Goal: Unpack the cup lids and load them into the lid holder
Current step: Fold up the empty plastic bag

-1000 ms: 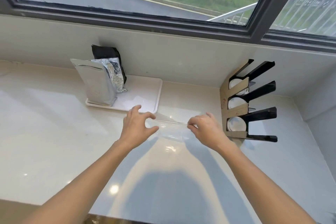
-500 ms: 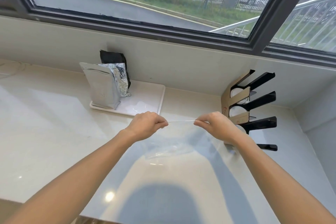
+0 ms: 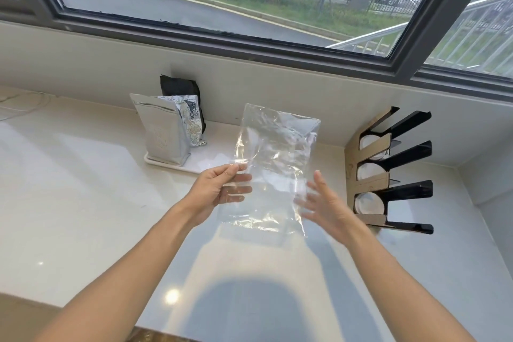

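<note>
I hold a clear, crinkled plastic bag (image 3: 273, 164) upright above the counter; it looks empty. My left hand (image 3: 219, 189) pinches its left edge between thumb and fingers, the fingers showing through the plastic. My right hand (image 3: 323, 203) is beside the bag's right edge with fingers spread and straight, blurred, at or just off the plastic. The black and tan lid holder (image 3: 388, 172) stands at the right against the wall. White cup lids (image 3: 369, 203) sit in its three slots.
A white tray (image 3: 211, 164) at the back carries a silver foil pouch (image 3: 163, 130), a crumpled foil bag and a black bag behind them. The pale counter (image 3: 83, 203) runs to a window wall at the back and a side wall at the right.
The bag, stretched flat and low between both hands before, now stands upright and raised. My right hand has opened and left its pinch; my left still holds the edge.
</note>
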